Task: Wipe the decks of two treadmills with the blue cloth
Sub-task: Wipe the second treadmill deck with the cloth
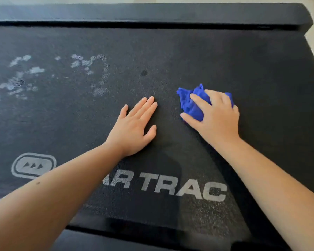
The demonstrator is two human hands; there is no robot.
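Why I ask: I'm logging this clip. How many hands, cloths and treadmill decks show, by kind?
treadmill deck: 1
blue cloth: 1
hands: 2, the left hand flat on the deck, the right hand gripping the cloth
total: 4

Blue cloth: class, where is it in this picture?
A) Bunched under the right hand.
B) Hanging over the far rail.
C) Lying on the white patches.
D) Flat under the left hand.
A: the right hand curls its fingers over the bunched blue cloth on the treadmill deck, while the left hand lies flat on the deck, holding nothing.
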